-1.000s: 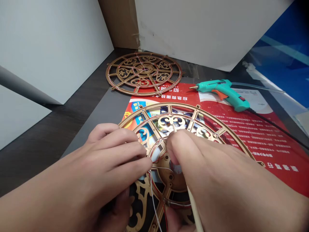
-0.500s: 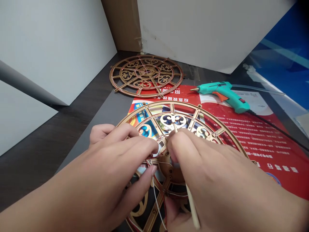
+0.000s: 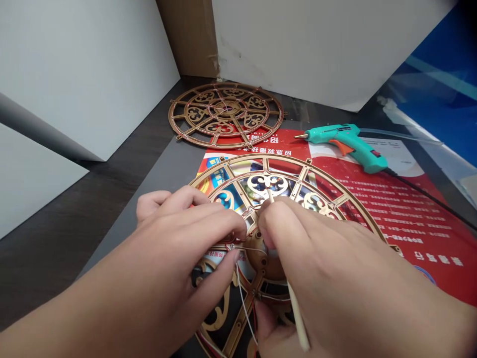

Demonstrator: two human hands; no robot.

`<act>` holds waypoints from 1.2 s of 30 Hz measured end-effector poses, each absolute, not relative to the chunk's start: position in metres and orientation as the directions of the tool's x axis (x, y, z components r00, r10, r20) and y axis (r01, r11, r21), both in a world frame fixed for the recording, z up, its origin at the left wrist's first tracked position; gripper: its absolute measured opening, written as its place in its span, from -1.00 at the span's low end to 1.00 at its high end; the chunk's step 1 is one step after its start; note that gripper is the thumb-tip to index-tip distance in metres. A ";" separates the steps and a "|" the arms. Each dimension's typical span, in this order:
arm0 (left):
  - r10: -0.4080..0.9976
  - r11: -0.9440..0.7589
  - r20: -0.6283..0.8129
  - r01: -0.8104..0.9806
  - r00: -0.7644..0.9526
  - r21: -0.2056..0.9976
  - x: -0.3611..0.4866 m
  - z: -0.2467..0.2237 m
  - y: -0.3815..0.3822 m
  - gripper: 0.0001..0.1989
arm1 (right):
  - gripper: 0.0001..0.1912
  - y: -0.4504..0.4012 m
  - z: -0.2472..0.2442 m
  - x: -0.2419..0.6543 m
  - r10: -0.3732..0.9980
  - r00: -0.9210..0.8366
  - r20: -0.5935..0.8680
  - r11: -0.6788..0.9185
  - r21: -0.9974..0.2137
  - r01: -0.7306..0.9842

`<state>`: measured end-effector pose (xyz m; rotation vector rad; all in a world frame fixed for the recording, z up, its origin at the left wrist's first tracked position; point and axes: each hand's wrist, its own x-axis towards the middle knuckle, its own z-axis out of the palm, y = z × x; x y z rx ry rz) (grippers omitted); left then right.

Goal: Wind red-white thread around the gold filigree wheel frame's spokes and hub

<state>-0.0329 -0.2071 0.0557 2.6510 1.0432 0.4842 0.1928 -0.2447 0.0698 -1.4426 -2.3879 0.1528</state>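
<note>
Head view: dark tabletop (image 3: 122, 191), white panels (image 3: 290, 44), right grip (image 3: 324, 253) around stick (image 3: 297, 318), left grip (image 3: 186, 233) unclear.

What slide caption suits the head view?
Left hand over a wired round frame, right hand gripping a pale stick, glue gun beyond.

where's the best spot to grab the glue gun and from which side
Probably by the handle, coming from the near right. The glue gun lies on its side with its handle slanting that way, trigger facing left. I'd avoid the bare metal nozzle at the left, and mind the cord at the handle's end.
</note>
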 end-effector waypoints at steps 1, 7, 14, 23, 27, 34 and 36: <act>0.683 -0.722 0.228 0.594 0.694 0.354 -0.033 0.057 -0.207 -0.87 | -0.60 -0.245 0.070 0.193 0.879 -0.431 0.204 0.474 -0.266 0.839; 0.693 -0.720 0.381 0.600 0.611 0.349 -0.040 0.062 -0.201 -0.85 | -0.63 -0.248 0.071 0.196 0.889 -0.417 0.186 0.455 -0.266 0.850; 0.775 -0.630 0.311 0.708 0.549 0.320 -0.046 0.053 -0.194 -0.72 | -0.65 -0.249 0.067 0.196 0.868 -0.433 0.245 0.485 -0.228 0.844; 0.795 -0.606 0.284 0.716 0.536 0.345 -0.053 0.047 -0.189 -0.67 | -0.63 -0.244 0.070 0.194 0.874 -0.416 0.253 0.472 -0.233 0.850; 0.737 -0.675 0.298 0.635 0.606 0.377 -0.054 0.054 -0.186 -0.83 | -0.64 -0.245 0.069 0.194 0.886 -0.426 0.187 0.463 -0.273 0.844; 0.500 -0.866 0.309 0.465 0.809 0.182 -0.054 0.064 -0.185 -0.66 | -0.46 -0.235 0.073 0.182 0.918 -0.397 0.023 0.392 -0.223 0.893; 0.423 -0.906 0.314 0.399 0.850 0.142 -0.054 0.063 -0.182 -0.66 | -0.44 -0.233 0.071 0.179 0.917 -0.397 0.029 0.394 -0.217 0.893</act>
